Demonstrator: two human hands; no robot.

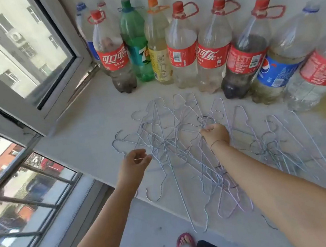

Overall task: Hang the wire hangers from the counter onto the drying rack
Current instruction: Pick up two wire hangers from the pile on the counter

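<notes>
A tangled pile of thin wire hangers (173,142) lies spread over the pale counter (87,129), some ends sticking out past its front edge. My left hand (135,161) is at the pile's left side, its fingers curled with a wire pinched between thumb and fingertips. My right hand (216,133) is over the middle of the pile, fingers curled round the hooks of one or more hangers. More hangers (298,142) lie to the right. No drying rack is in view.
A row of several large plastic bottles (182,45) stands along the back wall behind the hangers. An open window frame (26,83) juts in at the left, with barred glass below it. My foot in a pink sandal (185,243) is on the floor beneath.
</notes>
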